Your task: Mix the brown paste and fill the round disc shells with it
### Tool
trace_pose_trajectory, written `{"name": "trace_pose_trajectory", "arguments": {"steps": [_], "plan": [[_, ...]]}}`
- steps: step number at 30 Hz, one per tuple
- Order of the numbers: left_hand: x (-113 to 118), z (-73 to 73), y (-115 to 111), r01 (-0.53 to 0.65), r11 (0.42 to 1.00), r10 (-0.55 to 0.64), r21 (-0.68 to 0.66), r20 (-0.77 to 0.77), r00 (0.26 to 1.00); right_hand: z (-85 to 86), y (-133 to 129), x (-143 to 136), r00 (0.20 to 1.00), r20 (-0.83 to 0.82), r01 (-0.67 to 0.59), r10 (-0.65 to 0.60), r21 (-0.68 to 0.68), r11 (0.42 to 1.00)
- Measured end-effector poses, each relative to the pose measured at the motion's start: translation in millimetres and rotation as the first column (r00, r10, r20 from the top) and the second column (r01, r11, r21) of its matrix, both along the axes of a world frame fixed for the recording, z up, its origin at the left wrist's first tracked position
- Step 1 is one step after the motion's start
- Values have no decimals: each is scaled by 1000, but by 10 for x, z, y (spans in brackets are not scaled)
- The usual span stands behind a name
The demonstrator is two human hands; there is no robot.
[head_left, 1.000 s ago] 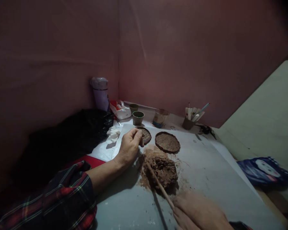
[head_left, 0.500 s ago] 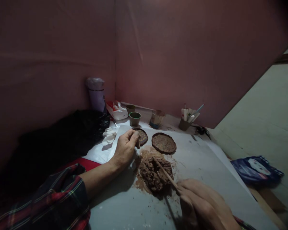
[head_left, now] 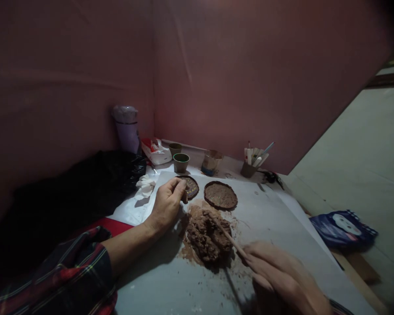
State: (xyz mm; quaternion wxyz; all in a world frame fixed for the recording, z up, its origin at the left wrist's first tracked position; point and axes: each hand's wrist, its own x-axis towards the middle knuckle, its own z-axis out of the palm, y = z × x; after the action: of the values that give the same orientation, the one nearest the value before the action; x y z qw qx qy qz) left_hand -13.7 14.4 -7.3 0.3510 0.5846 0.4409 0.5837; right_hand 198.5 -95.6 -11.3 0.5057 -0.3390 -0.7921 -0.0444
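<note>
My right hand [head_left: 279,273] grips a thin wooden stick [head_left: 233,243], its far end pushed into a lumpy brown mound [head_left: 206,247] that looks like wet clay. Smears of the brown stuff surround the mound on the white sheet [head_left: 276,223]. Above and left of the mound is my left hand [head_left: 169,199], closed with thumb against fingers; what it pinches, if anything, is hidden. Just behind it lies a round brown disc with yellow marks [head_left: 192,187], partly covered by the hand. A larger plain brown disc [head_left: 220,195] lies to its right.
Cups [head_left: 181,162], a stained container [head_left: 211,162] and a cup of pens [head_left: 248,169] stand at the back. At left are a purple bottle [head_left: 128,133], a white bag [head_left: 159,154], white gloves [head_left: 145,185] and black plastic [head_left: 85,188]. A blue printed pouch [head_left: 343,229] lies right.
The view has shifted slightly, moving the scene left. The stick's tip has shifted a little within the mound, whose surface looks somewhat different. My left hand stays closed beside the marked disc.
</note>
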Motion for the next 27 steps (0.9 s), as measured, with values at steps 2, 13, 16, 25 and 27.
{"name": "trace_pose_trajectory", "arguments": {"steps": [2, 13, 16, 25, 27], "plan": [[1, 0, 2, 2, 1000, -2, 4, 7, 1000, 16, 95, -71, 992, 115, -74, 54, 174, 982], [-5, -4, 7, 9, 1000, -9, -4, -25, 1000, 86, 109, -164, 998, 15, 51, -58, 265, 963], [-5, -10, 8, 9, 1000, -9, -7, -32, 999, 138, 149, -170, 977, 209, -93, 51, 198, 976], [-6, -8, 2, 5, 1000, -4, 4, -64, 998, 42, 109, -214, 994, -46, 110, -100, 393, 913], [-4, -6, 0, 5, 1000, -5, 0, -65, 998, 49, 100, -196, 994, -15, 104, -104, 320, 942]]}}
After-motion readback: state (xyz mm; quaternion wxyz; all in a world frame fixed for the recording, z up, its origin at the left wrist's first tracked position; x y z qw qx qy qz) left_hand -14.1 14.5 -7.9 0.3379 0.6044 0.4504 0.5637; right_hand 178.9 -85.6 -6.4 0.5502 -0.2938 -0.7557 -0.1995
